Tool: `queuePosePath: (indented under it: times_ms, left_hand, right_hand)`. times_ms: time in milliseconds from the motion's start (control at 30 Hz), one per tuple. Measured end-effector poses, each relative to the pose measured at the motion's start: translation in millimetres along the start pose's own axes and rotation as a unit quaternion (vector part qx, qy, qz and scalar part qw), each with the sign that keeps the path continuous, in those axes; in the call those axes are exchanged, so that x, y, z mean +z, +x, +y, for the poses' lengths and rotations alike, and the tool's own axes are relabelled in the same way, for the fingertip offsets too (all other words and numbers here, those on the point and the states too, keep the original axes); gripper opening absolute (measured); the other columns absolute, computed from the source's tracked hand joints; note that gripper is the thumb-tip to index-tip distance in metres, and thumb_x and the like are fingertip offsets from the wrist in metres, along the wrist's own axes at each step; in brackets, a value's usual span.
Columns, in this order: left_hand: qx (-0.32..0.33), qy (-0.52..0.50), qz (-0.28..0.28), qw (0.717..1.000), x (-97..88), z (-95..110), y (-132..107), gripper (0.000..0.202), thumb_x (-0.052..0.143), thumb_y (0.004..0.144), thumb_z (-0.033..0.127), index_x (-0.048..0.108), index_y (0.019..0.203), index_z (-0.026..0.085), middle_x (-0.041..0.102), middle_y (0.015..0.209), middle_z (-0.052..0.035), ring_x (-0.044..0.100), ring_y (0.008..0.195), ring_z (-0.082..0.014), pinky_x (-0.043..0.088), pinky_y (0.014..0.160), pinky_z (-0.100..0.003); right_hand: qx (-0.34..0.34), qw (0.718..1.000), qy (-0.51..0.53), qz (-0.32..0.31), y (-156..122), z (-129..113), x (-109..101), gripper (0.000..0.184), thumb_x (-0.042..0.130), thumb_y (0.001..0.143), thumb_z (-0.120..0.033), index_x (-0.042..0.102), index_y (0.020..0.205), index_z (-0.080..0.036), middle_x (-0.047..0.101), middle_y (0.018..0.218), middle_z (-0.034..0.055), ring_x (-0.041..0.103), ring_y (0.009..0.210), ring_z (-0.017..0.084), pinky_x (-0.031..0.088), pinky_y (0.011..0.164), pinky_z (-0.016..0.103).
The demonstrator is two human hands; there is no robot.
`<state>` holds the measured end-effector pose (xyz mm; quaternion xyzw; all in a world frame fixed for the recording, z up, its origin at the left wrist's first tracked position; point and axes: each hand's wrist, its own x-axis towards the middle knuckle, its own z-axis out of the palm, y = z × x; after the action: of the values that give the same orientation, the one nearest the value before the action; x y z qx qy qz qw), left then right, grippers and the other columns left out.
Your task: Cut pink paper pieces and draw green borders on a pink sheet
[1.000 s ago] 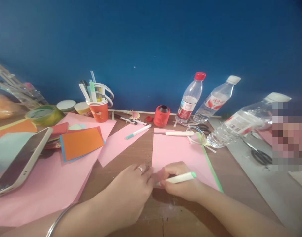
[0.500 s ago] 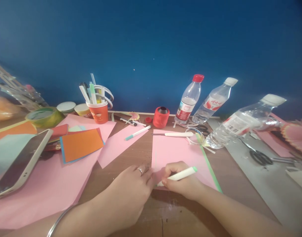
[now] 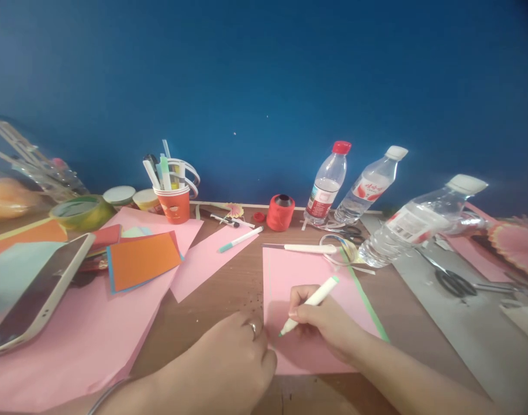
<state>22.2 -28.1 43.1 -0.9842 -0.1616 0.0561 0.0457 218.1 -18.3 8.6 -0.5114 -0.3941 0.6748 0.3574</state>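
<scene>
In my right hand (image 3: 320,317) is a white marker with a green end (image 3: 316,295), gripped between thumb and fingers. Its green tip points down and left at a sheet of pink paper (image 3: 307,360); whether it touches cannot be told. A green strip (image 3: 370,305) runs along the sheet's right edge. By the lower left edge of the sheet, my left hand (image 3: 233,357) rests with fingers curled under; what lies beneath them is hidden. A craft knife with a pale handle (image 3: 309,249) lies across the sheet's far edge.
Beyond the sheet stand a red spool (image 3: 281,213) and water bottles (image 3: 325,187). A red paper cup (image 3: 173,204) holds pens. At left are a phone (image 3: 43,294) and orange cards (image 3: 145,262). Black-handled scissors (image 3: 456,282) lie at right. A teal-tipped marker (image 3: 240,239) lies behind my left hand.
The right hand has lifted slightly and the marker stands steeper, its green tip now showing. More of the pink sheet's near part is visible. My left hand has shifted a little nearer me.
</scene>
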Motion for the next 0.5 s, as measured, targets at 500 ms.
queuePosePath:
  times_ms: [500]
  left_hand:
    - [-0.088, -0.056, 0.014, 0.994, 22.5, -8, 6, 0.025, 0.049, 0.077, 0.01, 0.059, 0.1, 0.011, 0.059, 0.115, -0.0143, 0.053, 0.104, -0.0286, 0.046, 0.078, -0.039]
  right_hand:
    - [-0.177, 0.968, -0.141, 0.109, -5, -16, -11, 0.03, 0.048, 0.086, -0.048, 0.058, 0.089, -0.019, 0.057, 0.058, -0.0008, 0.052, 0.052, 0.013, 0.039, 0.05, 0.024]
